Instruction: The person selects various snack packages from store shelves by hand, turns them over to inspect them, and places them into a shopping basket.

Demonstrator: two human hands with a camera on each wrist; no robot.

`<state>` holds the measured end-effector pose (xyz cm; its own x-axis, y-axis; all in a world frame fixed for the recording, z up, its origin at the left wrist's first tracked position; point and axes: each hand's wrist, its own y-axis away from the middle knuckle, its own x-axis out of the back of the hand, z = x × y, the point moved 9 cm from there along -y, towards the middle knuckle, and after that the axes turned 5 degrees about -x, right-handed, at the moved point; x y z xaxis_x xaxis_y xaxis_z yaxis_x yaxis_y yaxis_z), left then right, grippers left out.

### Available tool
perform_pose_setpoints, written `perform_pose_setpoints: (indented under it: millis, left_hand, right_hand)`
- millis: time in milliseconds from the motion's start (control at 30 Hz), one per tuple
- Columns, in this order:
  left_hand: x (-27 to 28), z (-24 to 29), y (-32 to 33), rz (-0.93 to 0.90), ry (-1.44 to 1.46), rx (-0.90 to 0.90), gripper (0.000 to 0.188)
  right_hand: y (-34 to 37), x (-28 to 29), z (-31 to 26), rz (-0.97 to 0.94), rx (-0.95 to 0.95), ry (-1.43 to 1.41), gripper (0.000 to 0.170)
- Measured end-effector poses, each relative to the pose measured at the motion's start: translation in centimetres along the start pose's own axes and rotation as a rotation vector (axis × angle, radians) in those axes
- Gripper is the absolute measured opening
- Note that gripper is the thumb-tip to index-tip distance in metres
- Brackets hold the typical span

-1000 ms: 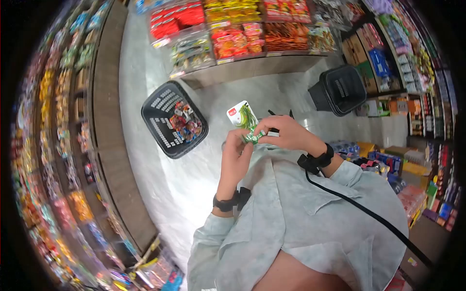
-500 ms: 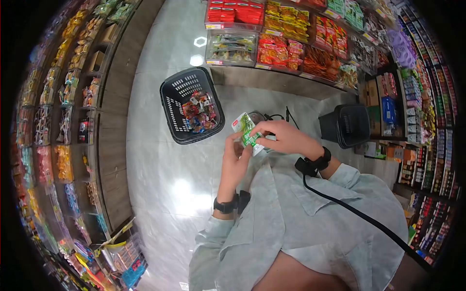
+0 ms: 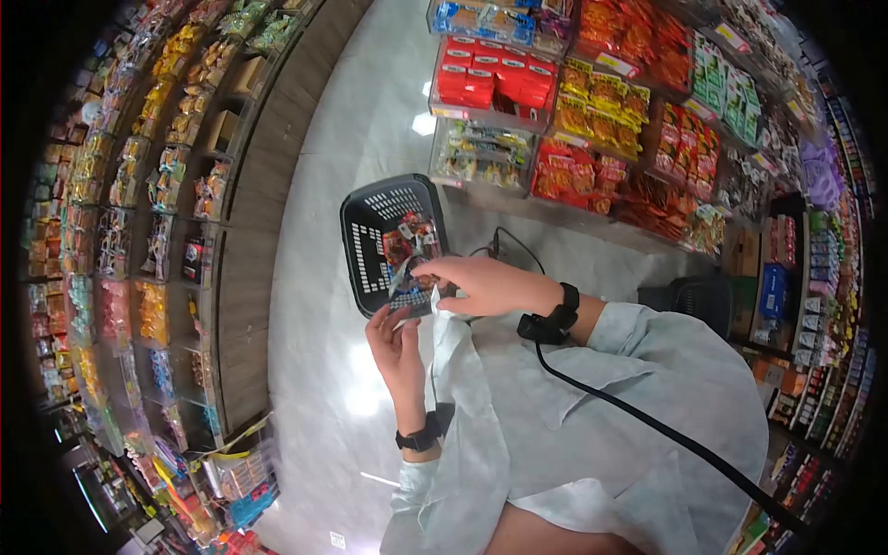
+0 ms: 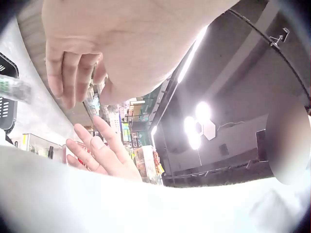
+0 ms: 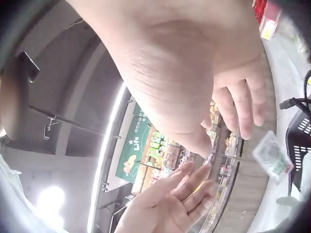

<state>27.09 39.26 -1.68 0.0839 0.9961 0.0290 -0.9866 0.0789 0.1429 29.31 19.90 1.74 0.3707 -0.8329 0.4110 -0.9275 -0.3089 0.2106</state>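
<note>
A small snack packet (image 5: 273, 158), pale with green print, is in mid-air, apart from both hands. It shows blurred as a packet (image 4: 14, 88) beside the basket in the left wrist view. My right hand (image 3: 486, 285) reaches over the near right side of the black shopping basket (image 3: 350, 250), fingers extended and holding nothing. My left hand (image 3: 400, 356) is raised at the basket's near edge, its fingers loosely spread and bare. Inside the basket lies a heap of small colourful wrapped snacks (image 3: 407, 236), partly hidden by the right hand.
Bins of red packets (image 3: 495, 79) and other snacks stand ahead to the right. Tall snack shelves (image 3: 139, 231) line the left. Another black basket (image 3: 694, 301) sits at right, partly behind the sleeve. A black cable (image 3: 647, 388) runs from the right wrist.
Both hands have let go of the snack packet they were holding and have moved left toward the basket. The view has shifted, bringing the basket closer below the hands.
</note>
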Motion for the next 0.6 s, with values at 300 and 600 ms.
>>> perform_pose_setpoints:
  millis: [300, 600]
  left_hand:
    - [-9.9, 1.0, -4.9, -0.165, -0.120, 0.075, 0.029]
    - [-17.4, 1.7, -8.9, -0.431, -0.316, 0.070, 0.024]
  right_hand:
    - [-2.5, 7.6, 6.3, -0.116, 0.052, -0.070, 0.034]
    - [0.1, 14.0, 11.8, 0.056, -0.041, -0.191, 0.033]
